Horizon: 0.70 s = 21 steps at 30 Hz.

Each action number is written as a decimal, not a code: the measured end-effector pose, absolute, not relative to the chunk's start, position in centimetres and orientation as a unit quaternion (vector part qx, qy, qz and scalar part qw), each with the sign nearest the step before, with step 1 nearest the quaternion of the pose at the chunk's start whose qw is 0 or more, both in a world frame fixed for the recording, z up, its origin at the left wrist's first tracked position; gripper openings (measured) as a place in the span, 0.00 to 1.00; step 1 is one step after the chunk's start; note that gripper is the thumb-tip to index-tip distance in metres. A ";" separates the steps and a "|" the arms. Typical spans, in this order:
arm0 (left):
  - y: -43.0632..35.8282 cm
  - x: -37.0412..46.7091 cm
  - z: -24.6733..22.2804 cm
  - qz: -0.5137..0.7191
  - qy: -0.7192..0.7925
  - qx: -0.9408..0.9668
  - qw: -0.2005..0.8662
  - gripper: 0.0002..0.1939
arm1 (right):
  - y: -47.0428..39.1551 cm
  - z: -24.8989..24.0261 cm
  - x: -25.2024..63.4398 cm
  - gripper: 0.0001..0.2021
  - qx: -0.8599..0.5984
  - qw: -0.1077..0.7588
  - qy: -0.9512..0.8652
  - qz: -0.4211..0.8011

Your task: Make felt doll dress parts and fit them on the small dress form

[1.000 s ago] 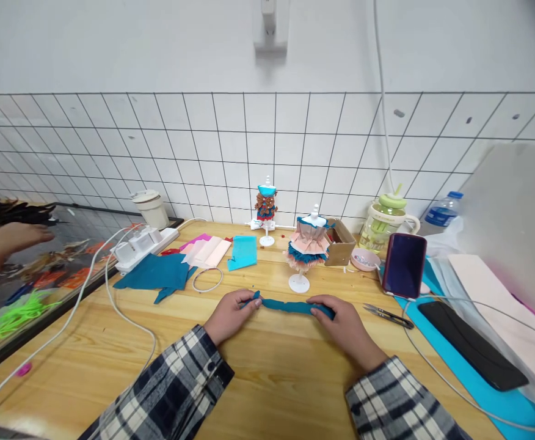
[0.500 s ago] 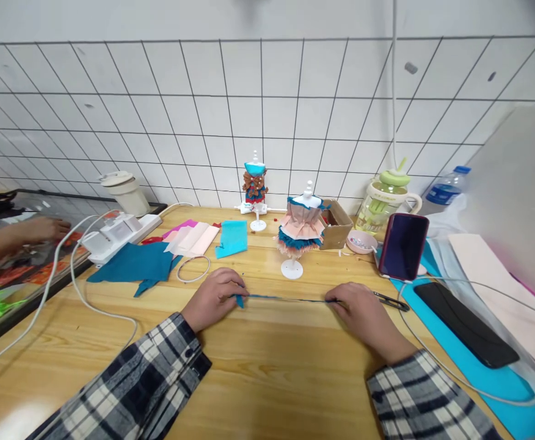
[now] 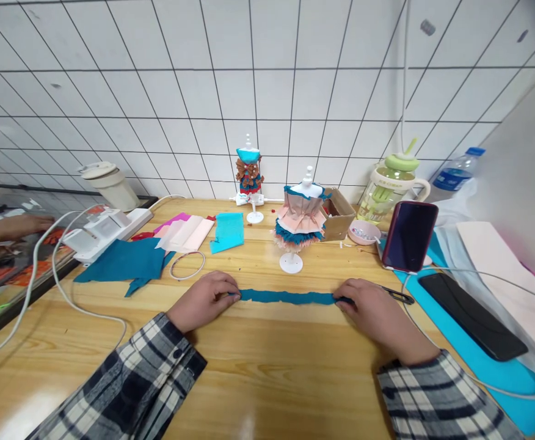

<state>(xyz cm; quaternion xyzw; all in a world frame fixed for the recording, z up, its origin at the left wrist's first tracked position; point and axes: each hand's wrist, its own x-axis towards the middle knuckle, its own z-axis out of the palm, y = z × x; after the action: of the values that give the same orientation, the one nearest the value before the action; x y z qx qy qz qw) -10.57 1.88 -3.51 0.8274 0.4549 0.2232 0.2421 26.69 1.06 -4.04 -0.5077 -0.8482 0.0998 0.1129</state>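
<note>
A narrow strip of teal crepe paper (image 3: 288, 297) stretches flat between my hands, just above or on the wooden table. My left hand (image 3: 206, 300) pinches its left end between thumb and fingers. At the other end, my right hand (image 3: 369, 310) is closed on the strip. A slim black tool, perhaps thread snips (image 3: 400, 295), sticks out past the right hand's knuckles; whether it is held or lies beneath cannot be seen. Behind the strip stands a small mannequin (image 3: 300, 214) in a ruffled pink and teal paper dress.
Teal paper (image 3: 123, 260), pale pink sheets (image 3: 187, 234) and a hoop (image 3: 187, 266) lie left. Farther back are a second dressed mannequin (image 3: 249, 174) and a cardboard box (image 3: 341, 214). A propped phone (image 3: 409, 235) stands right. Another person's hand (image 3: 20, 227) is far left.
The strip has turned from edge-on, a thin line, to showing its broad face. My hands have spread slightly apart. The camera view has tilted a little upward in the scene's framing.
</note>
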 end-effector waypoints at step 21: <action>2.4 -13.8 -1.9 0.195 0.721 0.648 -0.147 0.17 | 0.6 -3.3 26.8 0.10 -0.519 0.153 -0.837 0.082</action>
<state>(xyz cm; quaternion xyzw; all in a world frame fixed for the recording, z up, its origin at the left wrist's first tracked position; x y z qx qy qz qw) -13.85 2.36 -1.90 0.6483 0.7211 0.1950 -0.1471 26.78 0.65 -3.26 -0.5189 -0.8371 0.0815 0.1532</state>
